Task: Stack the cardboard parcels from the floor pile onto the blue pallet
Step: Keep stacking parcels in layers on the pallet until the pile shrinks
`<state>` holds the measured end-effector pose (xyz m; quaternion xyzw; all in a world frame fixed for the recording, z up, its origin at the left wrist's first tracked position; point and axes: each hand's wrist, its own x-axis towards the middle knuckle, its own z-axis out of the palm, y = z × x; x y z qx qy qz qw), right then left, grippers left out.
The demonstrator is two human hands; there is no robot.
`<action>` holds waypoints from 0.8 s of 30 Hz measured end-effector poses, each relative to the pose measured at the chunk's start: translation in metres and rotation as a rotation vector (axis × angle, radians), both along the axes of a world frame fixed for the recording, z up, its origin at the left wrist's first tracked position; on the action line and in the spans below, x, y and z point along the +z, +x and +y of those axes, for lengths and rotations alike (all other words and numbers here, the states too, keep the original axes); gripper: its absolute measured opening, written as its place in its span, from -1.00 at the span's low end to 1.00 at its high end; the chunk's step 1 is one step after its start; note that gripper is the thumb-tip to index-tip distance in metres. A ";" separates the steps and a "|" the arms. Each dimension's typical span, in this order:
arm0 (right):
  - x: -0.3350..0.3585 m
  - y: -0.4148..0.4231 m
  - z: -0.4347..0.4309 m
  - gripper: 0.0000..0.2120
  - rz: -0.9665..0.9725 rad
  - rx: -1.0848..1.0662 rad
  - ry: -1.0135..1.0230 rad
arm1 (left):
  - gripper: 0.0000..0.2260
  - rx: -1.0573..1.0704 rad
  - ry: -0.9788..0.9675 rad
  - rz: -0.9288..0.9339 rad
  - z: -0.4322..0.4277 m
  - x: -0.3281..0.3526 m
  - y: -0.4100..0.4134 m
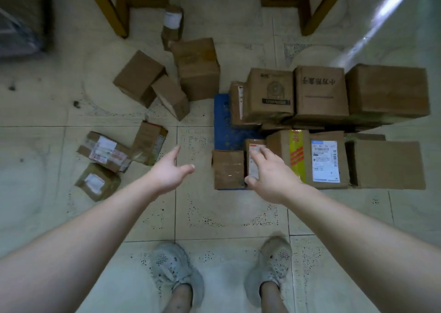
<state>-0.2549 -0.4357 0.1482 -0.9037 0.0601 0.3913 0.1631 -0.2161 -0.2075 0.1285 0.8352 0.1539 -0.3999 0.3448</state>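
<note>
The blue pallet [223, 121] lies on the floor right of centre, mostly covered by several cardboard parcels, such as a labelled one [324, 160] in front and a printed one [319, 93] behind. A narrow white-labelled parcel [253, 145] stands on the pallet's near left, beside a small brown box [228, 169]. My right hand [269, 172] hovers over that narrow parcel with fingers spread; whether it touches the parcel I cannot tell. My left hand [169, 169] is open and empty over bare tiles. The floor pile lies to the left: brown boxes [140, 77], [198, 69] and flat taped parcels [105, 151], [149, 143], [97, 181].
Wooden furniture legs [119, 9], [310, 9] stand at the back. A small labelled box [172, 24] stands between them. A dark wrapped bundle [19, 21] sits at the far left. My two feet in grey shoes [174, 269] are on the tiles below.
</note>
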 end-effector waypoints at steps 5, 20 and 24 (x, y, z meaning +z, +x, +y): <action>0.010 0.015 0.084 -0.33 0.068 -0.083 0.037 | -0.32 -0.025 0.013 -0.006 0.101 0.028 0.013; -0.038 0.155 0.183 -0.32 0.054 -0.167 0.075 | -0.32 0.044 0.050 0.029 0.190 0.001 0.126; -0.067 0.209 0.173 -0.32 0.088 -0.263 0.129 | -0.35 0.003 0.066 0.038 0.175 -0.017 0.184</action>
